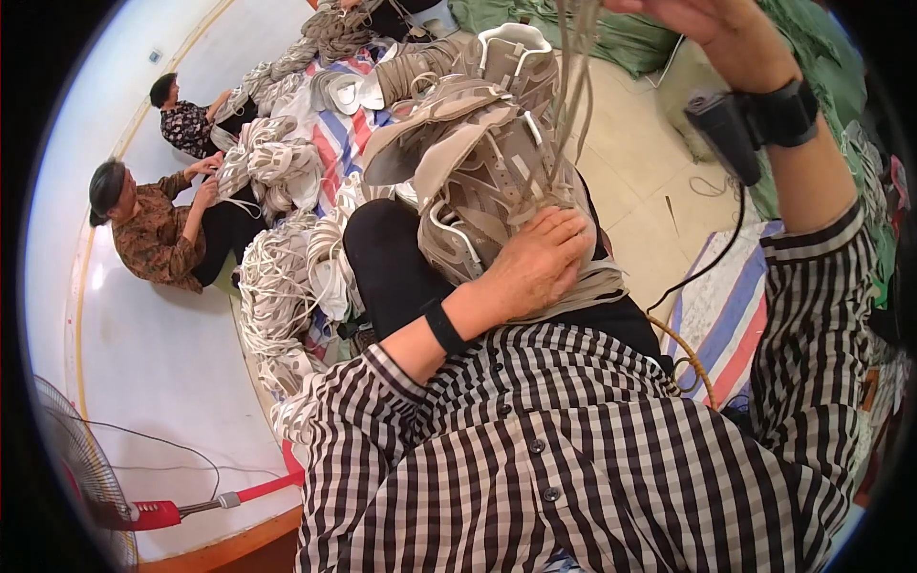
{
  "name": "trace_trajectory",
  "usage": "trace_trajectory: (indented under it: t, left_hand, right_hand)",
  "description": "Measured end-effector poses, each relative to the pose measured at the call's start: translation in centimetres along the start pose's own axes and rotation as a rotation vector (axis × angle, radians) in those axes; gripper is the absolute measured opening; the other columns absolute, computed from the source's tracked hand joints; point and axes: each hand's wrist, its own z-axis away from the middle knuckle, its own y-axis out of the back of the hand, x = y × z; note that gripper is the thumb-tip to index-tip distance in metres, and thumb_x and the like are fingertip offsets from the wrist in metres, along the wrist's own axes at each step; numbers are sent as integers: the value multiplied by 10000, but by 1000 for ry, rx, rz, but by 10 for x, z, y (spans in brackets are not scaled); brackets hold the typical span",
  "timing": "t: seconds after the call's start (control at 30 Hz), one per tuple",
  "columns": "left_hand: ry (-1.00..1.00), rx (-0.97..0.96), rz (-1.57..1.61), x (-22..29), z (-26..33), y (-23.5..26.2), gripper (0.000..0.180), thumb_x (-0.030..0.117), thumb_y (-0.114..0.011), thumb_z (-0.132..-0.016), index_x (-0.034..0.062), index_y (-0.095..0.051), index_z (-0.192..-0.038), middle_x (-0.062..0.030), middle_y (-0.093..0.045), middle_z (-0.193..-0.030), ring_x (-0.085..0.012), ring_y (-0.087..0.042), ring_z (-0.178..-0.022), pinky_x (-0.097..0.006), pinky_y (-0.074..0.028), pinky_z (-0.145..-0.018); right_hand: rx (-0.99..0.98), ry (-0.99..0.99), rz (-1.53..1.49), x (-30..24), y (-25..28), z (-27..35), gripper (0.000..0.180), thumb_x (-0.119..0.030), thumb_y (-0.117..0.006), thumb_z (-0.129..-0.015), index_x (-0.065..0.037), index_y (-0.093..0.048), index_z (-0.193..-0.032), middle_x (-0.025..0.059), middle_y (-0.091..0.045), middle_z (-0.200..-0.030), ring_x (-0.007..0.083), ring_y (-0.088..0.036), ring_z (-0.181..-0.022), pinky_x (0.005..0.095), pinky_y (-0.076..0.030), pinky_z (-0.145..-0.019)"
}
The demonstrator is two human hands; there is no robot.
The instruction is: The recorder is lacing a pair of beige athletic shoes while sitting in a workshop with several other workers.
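Note:
Beige and brown shoe uppers (468,181) with white trim lie in a stack across my lap. My left hand (549,253) is closed over the near end of one upper, its fingers curled where laces come out. Long beige shoelaces (573,86) rise from that upper to the top edge of the view. My right hand (693,24) is raised high at the upper right, with its fingertips at these laces and partly cut off by the edge. The laces look drawn up toward it, and their upper ends are out of sight.
Piles of laced uppers (277,277) lie at my left on a striped sheet (334,143). Two people (158,224) sit by the left wall, the nearer one handling laces. A fan (86,468) stands at lower left; green sacks (621,38) lie far right. A black cable (707,272) hangs from my right wrist.

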Motion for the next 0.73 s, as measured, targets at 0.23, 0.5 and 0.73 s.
trace_trajectory:
  t: [0.23,0.5,0.73]
  left_hand:
    - [-24,-44,34,-11,0,-4,407,115,-614,-783,16,-532,-1170,-161,-518,-1240,-326,-455,-1214,-453,-316,-1080]
    - [-2,-46,3,-8,0,-10,403,117,-620,-779,-3,-548,-1158,-159,-541,-1224,-321,-466,-1210,-469,-309,-1084]
    - [65,-28,127,-8,1,-7,408,115,-630,-772,23,-556,-1163,-161,-542,-1230,-324,-469,-1214,-482,-291,-1097]
  right_hand:
    - [-208,-69,206,-36,-26,12,276,-176,-348,-998,-75,-465,-769,-54,-366,-592,52,-299,-473,216,-297,-422]
    - [89,27,493,-53,-57,-2,306,-140,-365,-974,-96,-431,-679,-55,-316,-579,69,-253,-504,227,-263,-476]
    - [-132,130,648,-47,-63,-2,281,-130,-368,-966,-95,-467,-705,-50,-329,-573,83,-265,-498,263,-283,-476]
